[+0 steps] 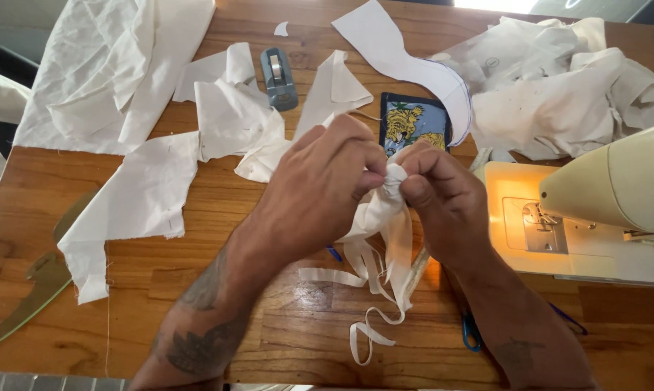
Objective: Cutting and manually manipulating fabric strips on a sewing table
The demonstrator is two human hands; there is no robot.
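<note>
I'm working at a warm brown wooden table (283, 326) with visible plank grain, lit strongly from the sewing machine (602, 210) at my three o'clock, whose lamp glows orange on its bed. Of the room I see only a dark strip of floor at nine o'clock and a bright patch at one o'clock.

The cream fabric piece (385, 217) sits at the centre of my view, lifted above the tabletop between my two hands. Its long axis runs from twelve to six o'clock: the bunched top points up toward twelve, and narrow strips trail down to a looped ribbon tail (367, 340) resting on the wood at six. It is off-white, thin and crumpled, gathered into a small knot at the top.

My left hand (320, 188) has thumb and fingertips pressed together, pinching that knot from the nine o'clock side. My right hand (443, 195) pinches the same knot from three o'clock, fingers curled tight.

Around it lie loose cream scraps (139, 195) at nine to eleven, a grey tape dispenser (278, 78) at eleven, a blue printed patch (414, 123) at twelve, and blue-handled scissors (472, 333) at five.
</note>
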